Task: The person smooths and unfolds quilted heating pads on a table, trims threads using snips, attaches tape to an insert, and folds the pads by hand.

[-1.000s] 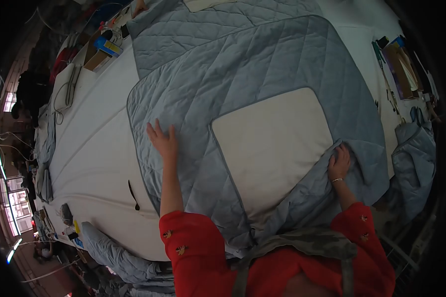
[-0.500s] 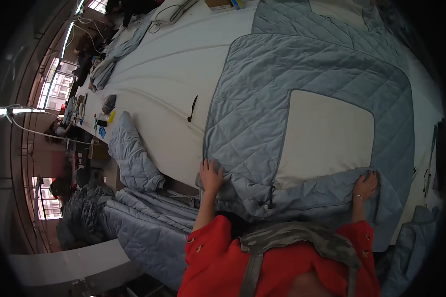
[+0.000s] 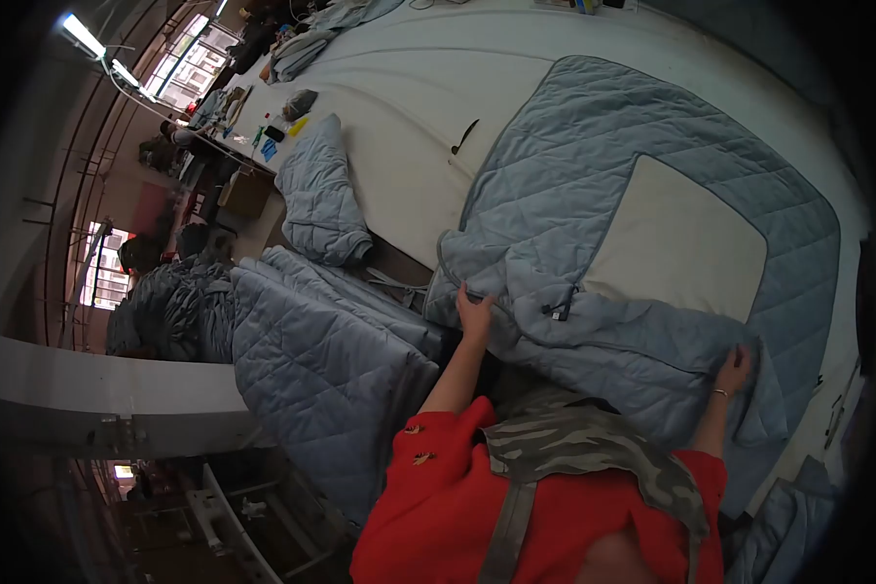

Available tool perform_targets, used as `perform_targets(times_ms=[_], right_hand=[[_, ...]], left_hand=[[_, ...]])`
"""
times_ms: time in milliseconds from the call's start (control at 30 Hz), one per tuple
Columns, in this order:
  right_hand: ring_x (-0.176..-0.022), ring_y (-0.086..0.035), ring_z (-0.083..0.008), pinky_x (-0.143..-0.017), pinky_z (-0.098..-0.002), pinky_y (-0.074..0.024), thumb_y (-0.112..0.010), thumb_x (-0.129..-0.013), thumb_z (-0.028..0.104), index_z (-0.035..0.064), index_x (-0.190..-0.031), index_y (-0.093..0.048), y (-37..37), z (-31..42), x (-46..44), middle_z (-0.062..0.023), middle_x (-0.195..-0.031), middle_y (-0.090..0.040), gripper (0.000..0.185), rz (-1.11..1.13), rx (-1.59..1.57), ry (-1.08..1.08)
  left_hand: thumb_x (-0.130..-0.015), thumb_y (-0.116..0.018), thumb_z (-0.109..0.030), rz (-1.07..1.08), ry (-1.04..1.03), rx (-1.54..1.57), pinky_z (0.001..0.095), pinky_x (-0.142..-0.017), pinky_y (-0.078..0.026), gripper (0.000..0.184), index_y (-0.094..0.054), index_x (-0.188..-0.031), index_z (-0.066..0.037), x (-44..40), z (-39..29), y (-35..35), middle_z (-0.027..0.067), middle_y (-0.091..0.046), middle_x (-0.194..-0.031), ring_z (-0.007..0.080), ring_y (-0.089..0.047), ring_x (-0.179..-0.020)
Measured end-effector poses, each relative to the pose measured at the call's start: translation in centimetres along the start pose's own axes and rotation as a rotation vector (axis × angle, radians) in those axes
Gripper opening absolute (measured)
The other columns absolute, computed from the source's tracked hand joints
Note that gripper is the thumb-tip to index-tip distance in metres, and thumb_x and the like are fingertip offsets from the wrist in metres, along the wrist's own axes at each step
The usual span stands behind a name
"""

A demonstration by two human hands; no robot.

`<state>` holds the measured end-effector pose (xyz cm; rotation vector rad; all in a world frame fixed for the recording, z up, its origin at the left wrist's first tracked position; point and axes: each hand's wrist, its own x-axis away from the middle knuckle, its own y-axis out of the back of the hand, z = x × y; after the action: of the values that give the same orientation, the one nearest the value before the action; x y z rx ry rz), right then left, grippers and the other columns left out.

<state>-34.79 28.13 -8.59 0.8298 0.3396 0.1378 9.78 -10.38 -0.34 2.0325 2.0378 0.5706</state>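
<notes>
A grey-blue quilted cover (image 3: 555, 146) with dark piped edges lies spread over the white table. A cream rectangle (image 3: 686, 234) shows in its middle; whether it is an opening or a sewn panel I cannot tell. The cover's near part is bunched and turned up, with a small white label (image 3: 557, 312) on a dark strip. My left hand (image 3: 474, 313) pinches the piped edge at the near left corner, thumb and forefinger closed on it. My right hand (image 3: 735, 368) has its fingers closed on the fabric near the right side.
A folded stack of quilted pieces (image 3: 326, 341) lies to the left, with a quilted bundle (image 3: 323, 195) behind it. A dark slim tool (image 3: 465, 134) rests on the white table (image 3: 409, 146). Gathered grey fabric (image 3: 170, 307) stands farther left. More fabric (image 3: 793, 516) hangs at lower right.
The view has turned left. The cover's near edge is more bunched and turned up. My left hand went from lying flat on the cover to pinching its edge; my right hand has closed.
</notes>
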Motion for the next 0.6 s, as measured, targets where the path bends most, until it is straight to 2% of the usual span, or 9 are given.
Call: perform_targets(times_ms=[33, 67, 100, 167, 233, 333, 367, 433, 600], right_hand=[[-0.102, -0.054, -0.0236, -0.088, -0.0327, -0.0417, -0.054, -0.082, 0.015, 0.0053, -0.110, -0.056, 1.0, 0.0, 1.2, -0.0092, -0.113, -0.056, 0.029, -0.031, -0.182, -0.188], [-0.098, -0.056, -0.0235, -0.085, -0.0308, -0.0437, -0.055, -0.082, 0.012, 0.0018, -0.108, -0.056, 2.6, 0.9, 2.8, -0.0110, -0.109, -0.057, 0.028, -0.073, -0.354, -0.383], [-0.098, -0.056, -0.0235, -0.085, -0.0308, -0.0437, -0.055, -0.082, 0.012, 0.0018, -0.108, -0.056, 4.1, 1.4, 4.5, -0.0110, -0.109, -0.057, 0.028, -0.089, -0.320, -0.407], [-0.100, -0.054, -0.0209, -0.084, -0.0279, -0.0446, -0.054, -0.083, 0.011, 0.0006, -0.109, -0.054, 6.4, 2.3, 7.3, -0.0100, -0.109, -0.056, 0.029, -0.262, -0.533, -0.541], [-0.101, -0.054, -0.0227, -0.082, -0.0290, -0.0457, -0.053, -0.083, 0.009, 0.0001, -0.111, -0.051, 7.7, 1.5, 8.9, -0.0106, -0.110, -0.055, 0.030, -0.363, -0.829, -0.784], [-0.104, -0.053, -0.0243, -0.086, -0.0324, -0.0443, -0.055, -0.082, 0.014, -0.0009, -0.113, -0.049, 10.1, 3.0, 9.5, -0.0137, -0.111, -0.054, 0.035, -0.294, -1.079, -0.896], [-0.104, -0.053, -0.0250, -0.086, -0.0330, -0.0442, -0.055, -0.083, 0.016, -0.0010, -0.115, -0.047, 10.4, 3.5, 9.4, -0.0140, -0.113, -0.053, 0.038, -0.263, -1.110, -0.935], [-0.103, -0.054, -0.0265, -0.086, -0.0339, -0.0442, -0.056, -0.083, 0.020, -0.0012, -0.119, -0.044, 10.4, 3.5, 8.8, -0.0143, -0.115, -0.051, 0.044, -0.193, -1.197, -0.988], [-0.102, -0.055, -0.0280, -0.085, -0.0352, -0.0444, -0.059, -0.081, 0.032, 0.0000, -0.125, -0.039, 10.5, 6.8, 7.4, -0.0138, -0.119, -0.049, 0.058, -0.114, -1.298, -1.083]], left_hand=[[-0.072, -0.067, -0.013, -0.037, 0.266, 0.263, 0.0356, -0.076, -0.046, 0.065, -0.036, -0.129, -0.007, 0.3, -1.4, 0.0, 0.0139, -0.042, -0.120, 0.0241, -0.049, -0.099], [-0.073, -0.066, -0.013, -0.049, 0.349, 0.417, 0.0336, -0.069, -0.046, 0.058, -0.040, -0.124, -0.008, 0.8, -2.5, -0.1, 0.0107, -0.046, -0.111, 0.0207, -0.050, -0.090], [-0.075, -0.065, -0.012, -0.050, 0.442, 0.560, 0.0317, -0.062, -0.047, 0.050, -0.043, -0.120, -0.010, 1.1, -3.0, -0.1, 0.0076, -0.050, -0.102, 0.0173, -0.052, -0.081], [-0.077, -0.063, -0.012, 0.172, 0.527, 0.790, 0.0304, -0.059, -0.045, 0.031, -0.048, -0.105, -0.011, -0.1, -1.0, 0.2, 0.0010, -0.051, -0.078, 0.0135, -0.050, -0.069], [-0.078, -0.062, -0.015, 0.187, 0.680, 0.792, 0.0282, -0.058, -0.044, 0.019, -0.049, -0.091, -0.012, 0.4, -2.7, 0.1, -0.0031, -0.045, -0.064, 0.0112, -0.047, -0.063], [-0.079, -0.057, -0.020, 0.400, 0.720, 0.799, 0.0390, -0.081, -0.043, 0.031, -0.051, -0.106, -0.006, -1.6, -1.2, -0.1, 0.0071, -0.056, -0.102, 0.0238, -0.053, -0.095], [-0.080, -0.054, -0.022, 0.517, 0.707, 0.843, 0.0419, -0.088, -0.040, 0.036, -0.050, -0.111, -0.005, -0.7, -3.6, 0.2, 0.0085, -0.055, -0.111, 0.0262, -0.052, -0.102], [-0.083, -0.047, -0.028, 0.512, 0.712, 0.939, 0.0450, -0.098, -0.033, 0.047, -0.044, -0.123, -0.004, -0.3, -6.0, 0.6, 0.0130, -0.046, -0.127, 0.0312, -0.044, -0.117], [-0.087, -0.043, -0.030, 0.523, 0.533, 1.042, 0.0466, -0.096, -0.034, 0.040, -0.050, -0.115, -0.004, -1.8, -11.8, 3.2, 0.0131, -0.052, -0.120, 0.0309, -0.047, -0.112]])
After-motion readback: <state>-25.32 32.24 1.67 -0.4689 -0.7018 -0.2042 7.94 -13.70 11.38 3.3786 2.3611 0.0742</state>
